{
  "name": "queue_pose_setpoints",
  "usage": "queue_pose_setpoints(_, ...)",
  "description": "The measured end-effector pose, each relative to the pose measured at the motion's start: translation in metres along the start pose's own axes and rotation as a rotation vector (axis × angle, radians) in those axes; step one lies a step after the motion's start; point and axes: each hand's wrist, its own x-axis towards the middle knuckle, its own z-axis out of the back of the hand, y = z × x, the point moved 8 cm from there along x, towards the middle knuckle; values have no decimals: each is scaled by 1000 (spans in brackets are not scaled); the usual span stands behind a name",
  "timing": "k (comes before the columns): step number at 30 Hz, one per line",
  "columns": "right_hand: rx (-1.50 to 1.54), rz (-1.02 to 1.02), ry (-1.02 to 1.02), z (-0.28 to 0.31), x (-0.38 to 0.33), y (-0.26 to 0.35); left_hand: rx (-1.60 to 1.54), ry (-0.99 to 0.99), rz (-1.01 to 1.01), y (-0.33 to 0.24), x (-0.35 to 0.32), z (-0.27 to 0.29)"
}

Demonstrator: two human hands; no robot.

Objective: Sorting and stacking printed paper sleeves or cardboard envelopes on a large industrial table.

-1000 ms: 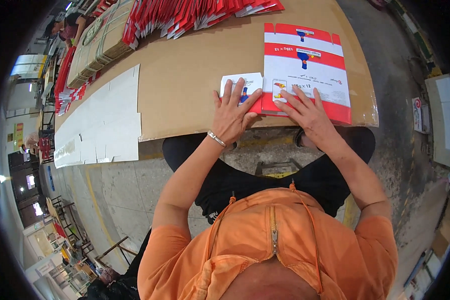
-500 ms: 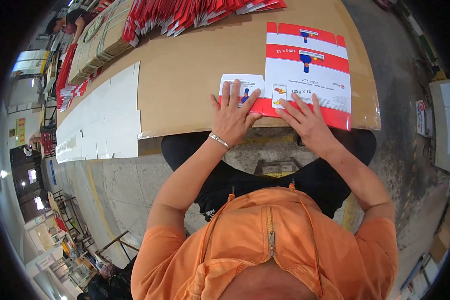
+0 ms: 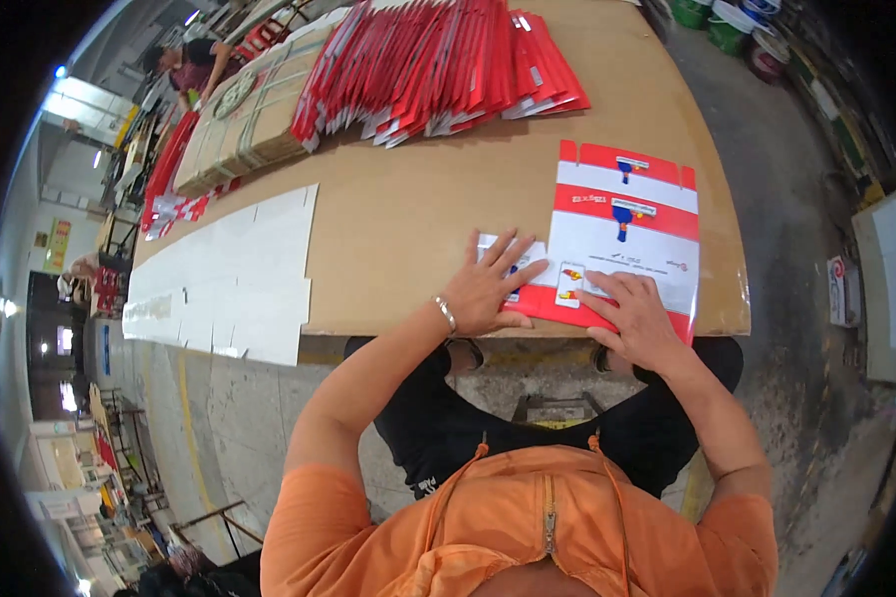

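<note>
Pressing flat with fingers spread, the left hand lay on the white side flap of a red-and-white flattened carton, while the right hand, open and flat, held down its near edge. The carton's long axis ran away from the person, at the table's near right corner. Bare tabletop stretched leftward toward white sheets; red carton stacks lay beyond.

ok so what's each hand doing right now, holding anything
Left hand: open, fingers spread, pressing flat on the side flap of the red and white carton blank; gripping nothing.
Right hand: open, palm down on the blank's near edge; gripping nothing.
</note>
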Motion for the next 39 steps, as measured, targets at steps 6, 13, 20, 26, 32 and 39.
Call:
queue_pose_setpoints(6, -266, 3, -109, 5, 8, 3, 48, -39, 70, 2, -2, 1)
queue_pose_setpoints(13, -298, 21, -115, 6, 5, 1, -267, 20, 292, 7, 6, -11)
queue_pose_setpoints(20, -273, 99, -259, 6, -8, 14, -203, -120, 620, 50, 52, -7)
queue_pose_setpoints(26, 1401, -466, -254, -81, -76, 29, -1354, -681, 678, 9, 29, -28)
queue_pose_setpoints(32, 1242, -795, -727, -37, -126, -49, -1429, -427, 307, -92, -13, 25)
queue_pose_setpoints(39, 564, -650, -398, 156, -122, -224, 64, -121, 951, 121, -262, 69)
